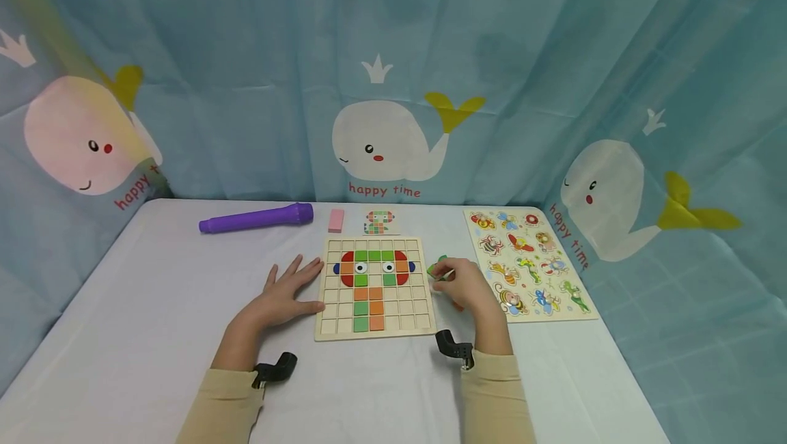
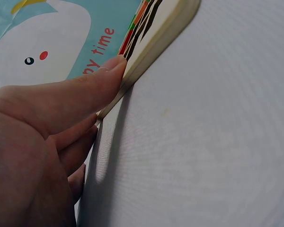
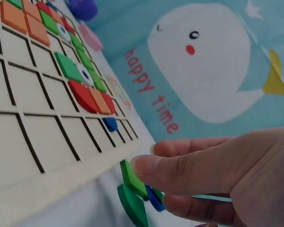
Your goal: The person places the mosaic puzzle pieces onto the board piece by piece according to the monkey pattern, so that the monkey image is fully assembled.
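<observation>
A wooden grid board (image 1: 401,325) lies on the white table, bearing red, green, orange and blue pieces and two eye tiles in a pattern. The left hand (image 1: 279,302) lies at its left side with fingers spread; its thumb (image 2: 92,90) touches the board's edge. Just beyond the right edge, the right hand (image 1: 465,285) pinches a light green tile (image 3: 133,180) at the fingertips. Beneath and beside that tile are a dark green curved piece (image 3: 132,205) and a blue piece (image 3: 155,198), partly hidden by the fingers.
Behind the board lie a pink block (image 1: 335,220) and a small pattern card (image 1: 379,222). A purple tube (image 1: 257,218) is at the back left. At the right stands out a flat insect puzzle board (image 1: 541,313). A whale-print curtain (image 1: 258,123) hangs behind the table.
</observation>
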`<state>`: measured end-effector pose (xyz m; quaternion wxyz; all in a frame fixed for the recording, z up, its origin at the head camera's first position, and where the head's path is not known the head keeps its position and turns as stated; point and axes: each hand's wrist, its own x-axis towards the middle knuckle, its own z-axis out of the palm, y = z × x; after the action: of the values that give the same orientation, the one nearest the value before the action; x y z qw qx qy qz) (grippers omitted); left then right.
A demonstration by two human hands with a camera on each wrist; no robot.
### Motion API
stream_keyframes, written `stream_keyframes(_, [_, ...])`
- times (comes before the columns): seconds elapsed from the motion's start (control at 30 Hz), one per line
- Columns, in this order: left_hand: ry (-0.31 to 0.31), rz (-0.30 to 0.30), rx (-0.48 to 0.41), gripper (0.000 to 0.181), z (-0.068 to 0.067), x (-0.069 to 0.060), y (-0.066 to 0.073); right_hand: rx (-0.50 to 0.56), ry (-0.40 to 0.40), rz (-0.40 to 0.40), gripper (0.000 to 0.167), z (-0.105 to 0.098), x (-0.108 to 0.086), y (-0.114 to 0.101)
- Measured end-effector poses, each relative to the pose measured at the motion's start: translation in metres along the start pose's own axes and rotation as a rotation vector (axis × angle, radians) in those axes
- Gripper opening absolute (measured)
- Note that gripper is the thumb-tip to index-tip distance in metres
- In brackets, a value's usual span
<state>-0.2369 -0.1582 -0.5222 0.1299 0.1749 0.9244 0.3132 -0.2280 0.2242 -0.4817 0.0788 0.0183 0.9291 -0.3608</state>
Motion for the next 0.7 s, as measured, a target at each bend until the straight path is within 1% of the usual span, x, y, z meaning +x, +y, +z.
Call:
stream_keyframes(0.2, [0.007, 0.000, 0.010, 0.095, -0.001, 0.000, 0.000, -0.054, 0.043, 0.038, 0.022, -0.001, 0.003, 0.014])
stream_keyframes(0.33, [0.010, 0.006, 0.011, 0.095, -0.001, 0.000, -0.001, -0.077, 0.061, 0.039, 0.023, 0.002, 0.004, 0.019])
stream_keyframes(0.53, [0.004, 0.004, 0.007, 0.095, -0.001, 0.000, -0.002, -0.070, 0.052, 0.037, 0.019, 0.004, 0.005, 0.021])
stream_keyframes(0.7, [-0.002, 0.002, 0.004, 0.095, -0.001, 0.000, -0.001, -0.136, 0.064, 0.035, 0.019, 0.001, 0.005, 0.019])
